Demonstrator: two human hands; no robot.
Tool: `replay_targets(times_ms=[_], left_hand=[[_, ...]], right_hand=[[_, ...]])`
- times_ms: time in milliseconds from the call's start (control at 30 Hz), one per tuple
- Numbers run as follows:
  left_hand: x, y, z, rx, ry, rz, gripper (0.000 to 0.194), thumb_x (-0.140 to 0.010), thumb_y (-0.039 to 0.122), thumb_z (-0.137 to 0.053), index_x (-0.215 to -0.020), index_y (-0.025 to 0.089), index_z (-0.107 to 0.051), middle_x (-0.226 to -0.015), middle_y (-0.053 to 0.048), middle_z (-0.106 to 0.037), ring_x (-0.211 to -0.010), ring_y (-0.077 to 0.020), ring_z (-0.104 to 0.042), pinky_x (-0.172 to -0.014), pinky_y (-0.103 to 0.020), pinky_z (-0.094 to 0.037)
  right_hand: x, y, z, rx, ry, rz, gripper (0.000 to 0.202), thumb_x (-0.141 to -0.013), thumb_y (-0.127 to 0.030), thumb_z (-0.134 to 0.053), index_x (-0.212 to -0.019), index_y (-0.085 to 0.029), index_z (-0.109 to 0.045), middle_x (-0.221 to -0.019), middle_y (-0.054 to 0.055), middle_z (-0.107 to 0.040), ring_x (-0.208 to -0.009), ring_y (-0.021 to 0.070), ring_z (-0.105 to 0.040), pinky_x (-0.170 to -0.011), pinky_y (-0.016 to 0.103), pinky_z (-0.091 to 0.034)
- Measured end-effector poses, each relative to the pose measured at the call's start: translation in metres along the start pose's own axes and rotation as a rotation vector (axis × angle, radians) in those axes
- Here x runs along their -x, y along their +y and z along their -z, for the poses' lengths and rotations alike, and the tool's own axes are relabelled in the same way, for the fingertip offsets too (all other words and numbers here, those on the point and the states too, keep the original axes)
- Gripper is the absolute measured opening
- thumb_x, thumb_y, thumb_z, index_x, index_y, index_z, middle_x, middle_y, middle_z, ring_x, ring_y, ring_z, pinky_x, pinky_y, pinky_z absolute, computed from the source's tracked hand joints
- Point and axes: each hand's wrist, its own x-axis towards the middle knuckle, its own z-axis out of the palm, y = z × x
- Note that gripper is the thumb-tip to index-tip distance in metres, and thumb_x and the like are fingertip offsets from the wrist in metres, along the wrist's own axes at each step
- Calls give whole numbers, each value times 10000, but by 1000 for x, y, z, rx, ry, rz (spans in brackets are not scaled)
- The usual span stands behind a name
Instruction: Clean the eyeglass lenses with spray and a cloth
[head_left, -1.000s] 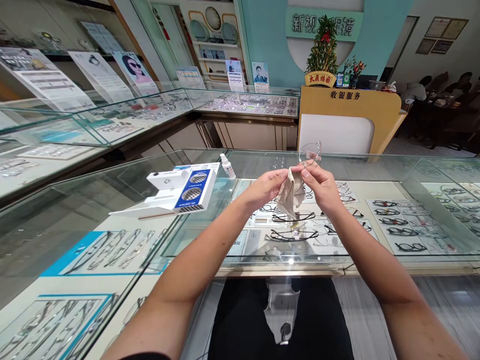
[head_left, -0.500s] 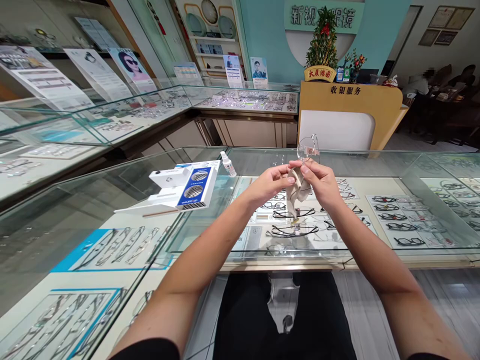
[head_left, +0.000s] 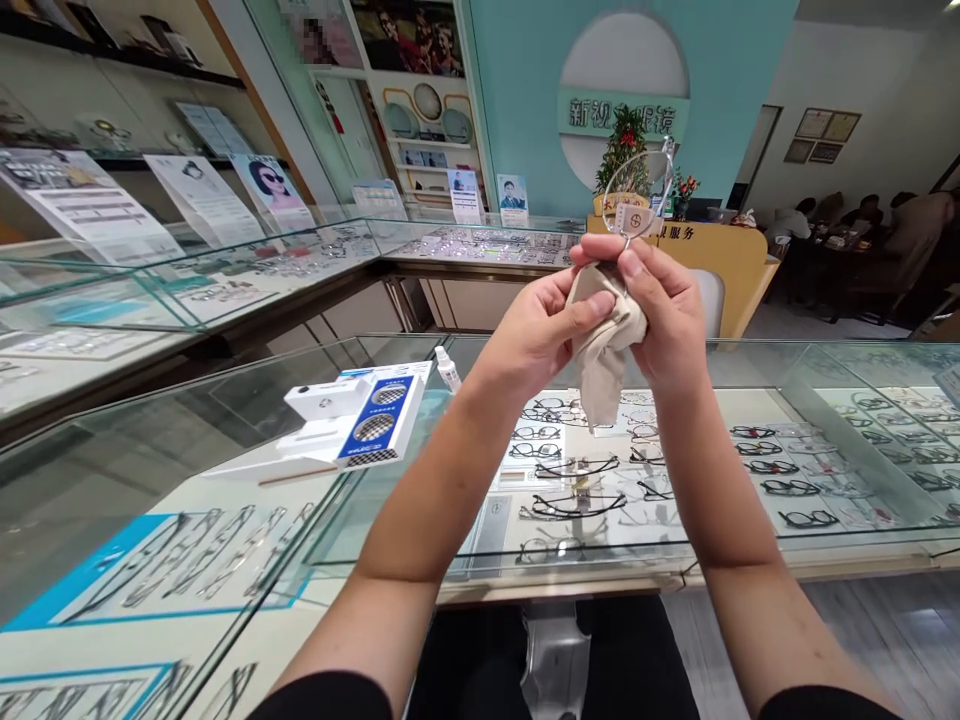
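Raised above the glass counter, my left hand (head_left: 544, 325) is closed on a beige cleaning cloth (head_left: 600, 375), its thumb pressing the folds. My right hand (head_left: 671, 310) pinches a pair of glasses (head_left: 609, 200) by the lower part, near the bridge. One round, thin-rimmed lens stands up above my fingers, with a small printed sticker on it. The other lens is hidden behind the cloth and fingers. Both hands touch each other, and the cloth hangs down below them.
Rows of spectacle frames (head_left: 577, 505) lie inside the glass display counter (head_left: 450, 575). On its top at left stand a white and blue box (head_left: 379, 420) and a small white spray bottle (head_left: 447, 370). A yellow cashier desk (head_left: 742, 265) is behind. People (head_left: 855, 215) sit at far right.
Both hands have lifted the glasses and cloth higher and closer to me. The view has tilted up, so the counter sits lower. More of the cloth now shows.
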Motion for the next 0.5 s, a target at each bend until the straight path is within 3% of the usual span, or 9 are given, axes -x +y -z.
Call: replay_targets(times_ms=[233,367,500], left_hand=[[11,0,0,-29,-77,-16,568,-765,652,-884,-970,172,-659,-833,-18,-693,-853,-208,-719,-676,-284,-536],[15,-1,-3,-57,28,-81,496,-833,582,-860,-1063,183,-677,-861,-13,-691,-869,-208,-722,-687,-293,-546],[13,-12,-9,-48,177,-210,471,-863,594,-829,-1065,197,-678,-890,-11,-705,-875,-194,-724,-701,-288,-565]], right_hand=[[7,2,10,-29,-70,17,387,-1013,-604,-601,-1118,-307,-826,-1147,22,-778,-1239,265,-725,-1059,483,-607],[9,1,3,-33,-74,11,399,-1013,-606,-601,-1111,-291,-827,-1190,15,-786,-1252,267,-720,-1105,490,-585],[12,2,-14,-78,-16,14,476,-1063,-607,-487,-1117,-270,-819,-1243,14,-781,-1299,245,-705,-1164,466,-551]])
